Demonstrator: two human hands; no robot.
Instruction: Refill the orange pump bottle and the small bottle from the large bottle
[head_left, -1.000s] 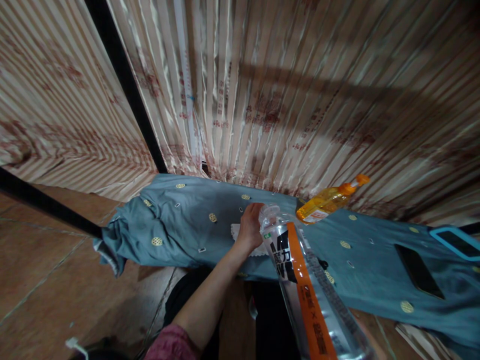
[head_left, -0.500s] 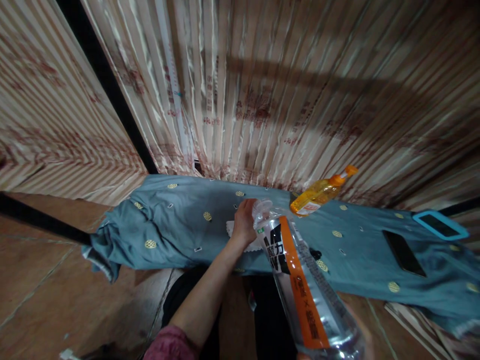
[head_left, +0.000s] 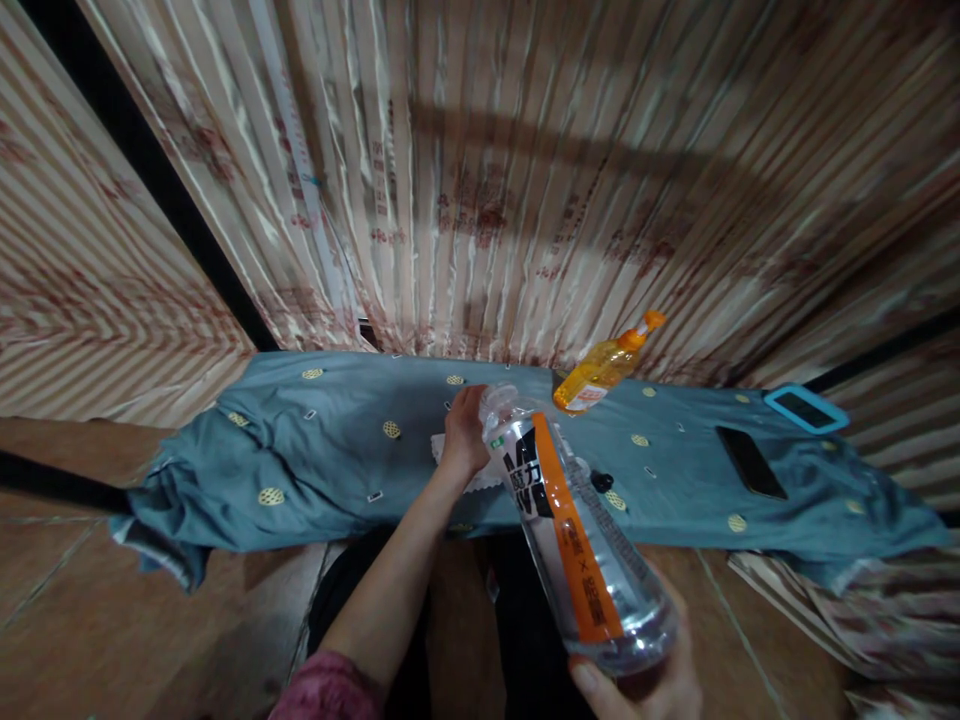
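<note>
Right hand gripping the base of a clear bottle tilted over a blue cloth, left hand closed on a white tissue on the cloth, orange bottle on the cloth behind, dark phone on the cloth's right part.

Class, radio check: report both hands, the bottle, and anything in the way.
Right hand grips clear bottle by its base, tilted. Left hand at bottle's mouth, over white cloth. Orange bottle stands apart behind.

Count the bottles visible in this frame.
2: a clear bottle tilted in the right hand, and an orange bottle on the blue cloth by the curtain. None seems hidden.
</note>
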